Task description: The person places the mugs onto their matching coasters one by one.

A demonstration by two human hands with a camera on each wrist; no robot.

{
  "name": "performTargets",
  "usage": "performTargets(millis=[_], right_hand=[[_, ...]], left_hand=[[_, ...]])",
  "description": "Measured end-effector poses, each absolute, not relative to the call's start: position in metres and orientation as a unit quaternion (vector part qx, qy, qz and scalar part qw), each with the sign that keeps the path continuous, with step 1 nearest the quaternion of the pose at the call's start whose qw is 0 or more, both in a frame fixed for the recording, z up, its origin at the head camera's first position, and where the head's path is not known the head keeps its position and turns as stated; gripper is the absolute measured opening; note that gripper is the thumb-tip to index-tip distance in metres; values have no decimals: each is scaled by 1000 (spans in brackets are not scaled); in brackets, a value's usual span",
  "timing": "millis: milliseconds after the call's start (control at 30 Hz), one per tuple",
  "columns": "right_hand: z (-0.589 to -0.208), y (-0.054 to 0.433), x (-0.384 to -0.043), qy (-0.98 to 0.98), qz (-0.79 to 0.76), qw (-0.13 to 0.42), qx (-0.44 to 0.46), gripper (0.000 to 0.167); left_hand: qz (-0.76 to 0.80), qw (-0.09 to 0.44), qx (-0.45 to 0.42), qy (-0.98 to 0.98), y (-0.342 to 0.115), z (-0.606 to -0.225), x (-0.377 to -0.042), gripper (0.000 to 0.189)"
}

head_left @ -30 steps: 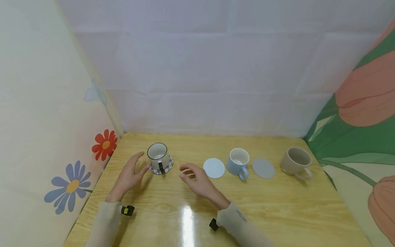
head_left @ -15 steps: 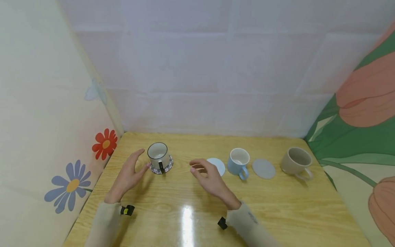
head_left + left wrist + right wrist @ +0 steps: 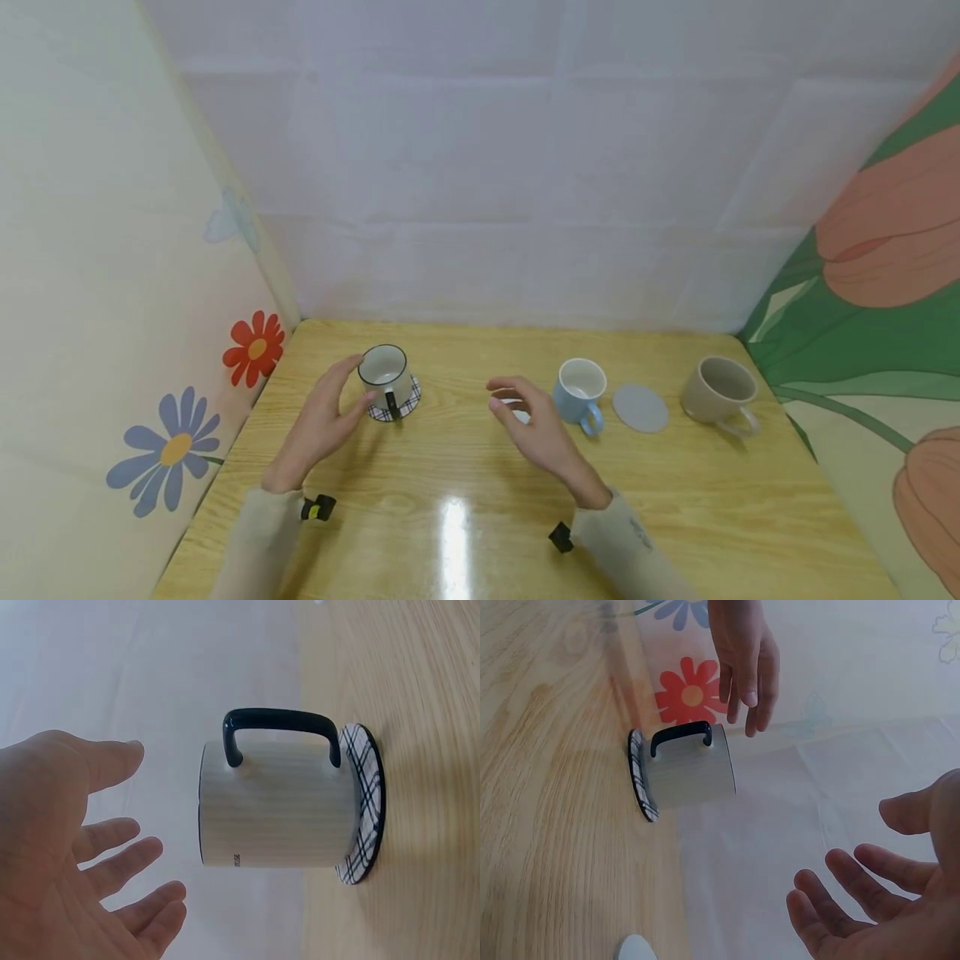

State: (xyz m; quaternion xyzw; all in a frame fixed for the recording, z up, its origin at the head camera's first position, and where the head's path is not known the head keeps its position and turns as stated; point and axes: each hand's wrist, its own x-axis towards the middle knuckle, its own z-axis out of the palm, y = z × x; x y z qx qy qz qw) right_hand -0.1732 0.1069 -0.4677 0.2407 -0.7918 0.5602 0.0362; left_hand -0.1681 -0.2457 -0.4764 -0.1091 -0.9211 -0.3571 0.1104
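A white mug (image 3: 277,810) with a black rim and black handle stands upright on a plaid coaster (image 3: 364,806) at the table's left. My left hand (image 3: 321,421), fingers spread and relaxed, hovers beside this mug; in the left wrist view a gap shows between fingertips and mug. Holding nothing, my right hand (image 3: 542,429) hangs with loosely bent fingers over a pale blue round coaster (image 3: 517,410), partly hiding it. Just right of that hand stands a light blue mug (image 3: 577,392) directly on the table, its handle toward me.
Farther right lie a grey round coaster (image 3: 641,407) and a beige mug (image 3: 716,392), which stands on the wooden table (image 3: 420,533). A white cloth backdrop (image 3: 480,167) rises behind the table, with flower-printed sheets at both sides.
My right hand has moved rightward from beside the plaid coaster to over the pale blue coaster. My left hand has shifted slightly right, closer to the white mug.
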Motion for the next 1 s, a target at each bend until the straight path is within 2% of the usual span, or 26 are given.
performTargets(millis=[500,1000], right_hand=[[-462,134,-172,-799,548,83,232,30],[-462,163,-171,-816,531,96,209,30]], left_hand=[[-362,122,-150,-912,-224,-473,-170,65],[-361,139,-169,-907,-212,-470,-164,66]])
